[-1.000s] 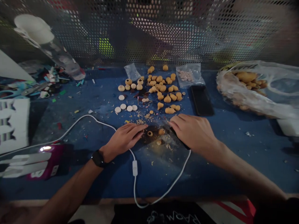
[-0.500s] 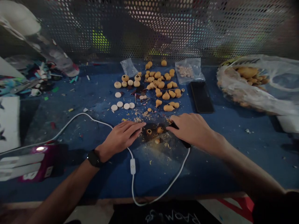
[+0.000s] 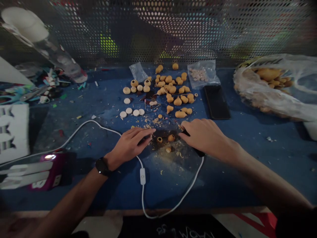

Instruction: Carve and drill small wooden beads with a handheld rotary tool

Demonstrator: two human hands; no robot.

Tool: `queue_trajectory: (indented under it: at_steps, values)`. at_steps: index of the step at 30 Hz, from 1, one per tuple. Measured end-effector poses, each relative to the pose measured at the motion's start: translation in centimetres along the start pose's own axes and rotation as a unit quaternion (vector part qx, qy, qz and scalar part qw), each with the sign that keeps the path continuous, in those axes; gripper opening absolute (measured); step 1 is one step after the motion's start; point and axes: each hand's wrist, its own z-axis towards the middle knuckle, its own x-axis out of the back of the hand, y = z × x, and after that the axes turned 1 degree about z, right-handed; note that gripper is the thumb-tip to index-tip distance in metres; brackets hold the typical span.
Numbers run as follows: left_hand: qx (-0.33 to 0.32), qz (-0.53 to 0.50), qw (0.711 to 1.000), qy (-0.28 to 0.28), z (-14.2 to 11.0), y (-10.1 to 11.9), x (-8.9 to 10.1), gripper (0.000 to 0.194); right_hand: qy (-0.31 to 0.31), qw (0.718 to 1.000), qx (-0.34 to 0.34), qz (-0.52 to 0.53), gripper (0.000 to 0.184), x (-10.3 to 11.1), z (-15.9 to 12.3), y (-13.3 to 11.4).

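Observation:
My left hand (image 3: 131, 142) rests on the blue table with fingers stretched out and thumb apart, holding nothing. In my right hand (image 3: 201, 134) is a black corded handheld tool (image 3: 198, 152), mostly hidden under the palm, with a white cable running from its rear. Between the hands lie two small hollowed gourds, a left one (image 3: 159, 139) and a right one (image 3: 171, 137), with dark round openings, and a smaller gourd piece (image 3: 168, 149) nearer me. Pale shavings (image 3: 148, 126) and dust surround them. An inline switch (image 3: 142, 176) sits on the cable near my left wrist.
Whole small gourds (image 3: 177, 101) lie in rows behind, with cut gourds (image 3: 126, 90) and white discs (image 3: 136, 112) to their left. A phone (image 3: 217, 102) and a plastic bag of gourds (image 3: 269, 89) are right. A purple box (image 3: 53, 177) stands left; a perforated metal screen (image 3: 158, 29) rises behind.
The view has shifted slightly, so the scene appears a little farther right. Both hands keep nearly the same pose, and the gourds between them stay put.

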Motion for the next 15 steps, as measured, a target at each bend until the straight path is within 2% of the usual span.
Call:
queue_trajectory:
  at_steps: [15]
  values:
    - [-0.014, 0.013, 0.999, -0.029, 0.12, 0.19, 0.24, 0.033, 0.009, 0.999, 0.028, 0.015, 0.022, -0.26, -0.22, 0.32]
